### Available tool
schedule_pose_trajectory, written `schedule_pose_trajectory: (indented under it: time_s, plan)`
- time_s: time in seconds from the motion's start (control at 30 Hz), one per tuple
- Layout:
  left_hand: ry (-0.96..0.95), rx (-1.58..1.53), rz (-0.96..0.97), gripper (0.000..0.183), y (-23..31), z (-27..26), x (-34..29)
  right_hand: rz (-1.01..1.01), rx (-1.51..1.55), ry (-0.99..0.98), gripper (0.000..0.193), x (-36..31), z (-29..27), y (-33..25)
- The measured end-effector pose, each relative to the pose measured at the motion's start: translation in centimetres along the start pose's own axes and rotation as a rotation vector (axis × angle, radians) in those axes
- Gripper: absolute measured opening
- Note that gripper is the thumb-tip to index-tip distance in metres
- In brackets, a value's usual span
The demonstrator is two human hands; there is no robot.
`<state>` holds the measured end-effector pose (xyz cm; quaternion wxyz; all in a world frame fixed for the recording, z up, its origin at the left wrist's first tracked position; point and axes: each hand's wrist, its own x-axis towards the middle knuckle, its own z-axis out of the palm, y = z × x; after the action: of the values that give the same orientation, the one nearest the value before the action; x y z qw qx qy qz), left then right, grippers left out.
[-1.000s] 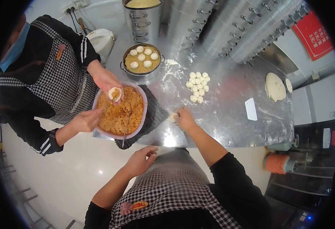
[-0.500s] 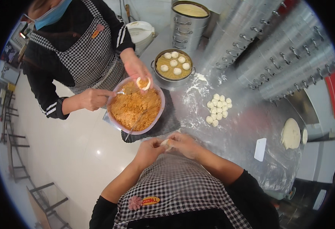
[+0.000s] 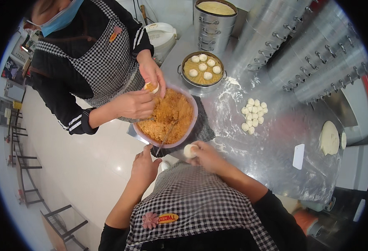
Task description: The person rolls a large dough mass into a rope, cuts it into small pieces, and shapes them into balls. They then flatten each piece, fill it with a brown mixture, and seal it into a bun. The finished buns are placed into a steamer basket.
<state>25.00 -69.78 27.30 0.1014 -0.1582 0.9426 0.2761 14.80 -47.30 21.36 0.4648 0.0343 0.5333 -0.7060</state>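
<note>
Between the fingers of my right hand (image 3: 207, 157) is a round white piece of dough (image 3: 190, 151), held just off the near side of the filling bowl. My left hand (image 3: 145, 165) is empty, its fingers apart, close to the near rim of that pink bowl (image 3: 194, 121). Orange crumbly filling (image 3: 173, 111) heaps up inside it. A metal utensil (image 3: 163, 138) rests in the filling, its handle sticking out toward my left hand. Across the bowl, a co-worker's hand (image 3: 152, 73) holds a dough wrapper with filling (image 3: 151, 87), and their other hand (image 3: 133, 104) works at it.
On the floured metal table (image 3: 242, 163) lie several small dough balls (image 3: 254, 115), a white card (image 3: 298, 156) and a flat dough lump (image 3: 330, 138). A steamer tray (image 3: 200, 83) holds several shaped buns. Tall stacks of metal steamers (image 3: 272, 29) stand behind.
My hands have parted: the left moved left toward the bowl, the right keeps the dough piece. The co-worker's utensil hand has moved up to the wrapper. The whole view has shifted slightly.
</note>
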Motion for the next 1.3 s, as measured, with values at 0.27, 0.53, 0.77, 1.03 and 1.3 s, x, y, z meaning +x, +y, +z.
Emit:
schedule_pose_trajectory:
  time_s: [0.27,0.53,0.77,1.03,1.3]
  plan:
    - [0.127,0.209,0.120,0.026,2.0,2.3,7.5,-0.044,0.243,0.136,0.045,1.2,-5.2,-0.7]
    - [0.265,0.413,0.333,0.019,3.2,2.4,10.2,0.143,0.636,0.317,0.040,3.3,-5.1,-0.6]
    - [0.050,0.147,0.264,0.030,1.5,3.4,7.9,0.126,0.555,0.434,0.040,4.6,-4.8,-2.1]
    - [-0.112,-0.419,-0.160,0.021,-2.4,0.4,7.6,-0.136,0.476,0.246,0.045,5.2,-2.5,-4.8]
    - [-0.011,-0.725,-0.254,0.023,0.0,-0.7,7.3,-0.243,0.317,-0.016,0.063,8.0,2.7,-4.8]
